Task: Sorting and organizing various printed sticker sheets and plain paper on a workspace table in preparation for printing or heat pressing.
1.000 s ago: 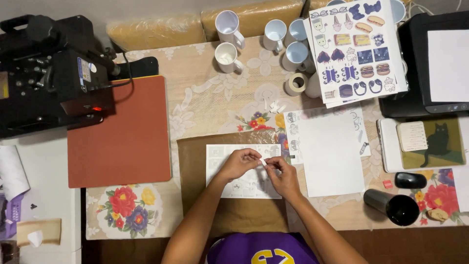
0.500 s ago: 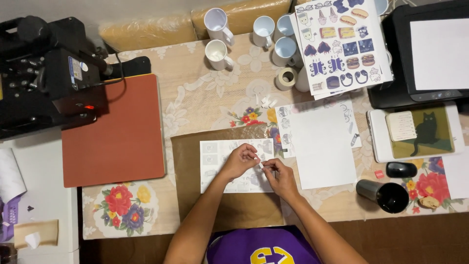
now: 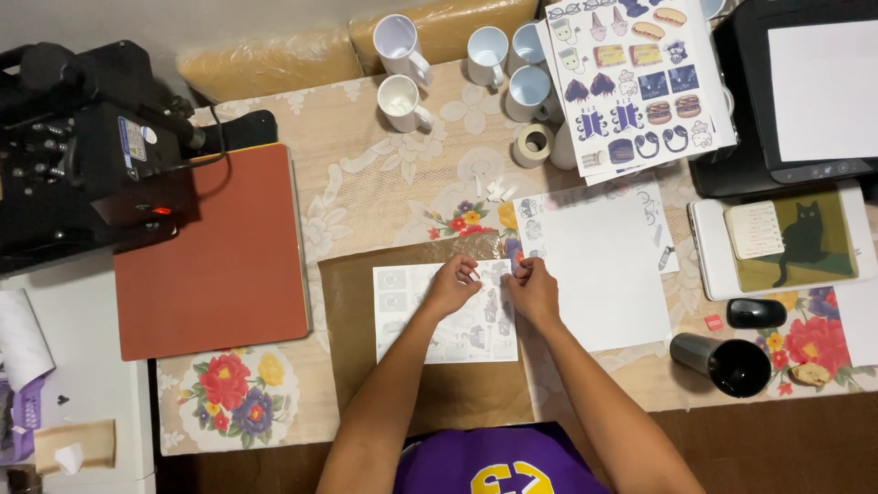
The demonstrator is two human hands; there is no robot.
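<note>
A white sheet printed with grey pictures (image 3: 430, 320) lies on a brown paper (image 3: 357, 366) at the table's near middle. Both my hands rest on its upper right part. My left hand (image 3: 453, 285) has its fingertips pinched together at the sheet's top edge. My right hand (image 3: 535, 289) pinches at the sheet's top right corner, a finger's width from the left one. What sits between the fingertips is too small to make out. A blank white sheet (image 3: 604, 270) lies just to the right.
A black heat press (image 3: 82, 155) with a red-brown pad (image 3: 219, 252) fills the left. At the back stand several white mugs (image 3: 402, 101), a tape roll (image 3: 533, 144) and a colour sticker sheet (image 3: 636, 78). A printer (image 3: 805, 101), a black tumbler (image 3: 722, 363) and a mouse (image 3: 755, 313) are at right.
Both hands have slid from the sheet's middle up to its top right edge and come closer together. The view has shifted a little.
</note>
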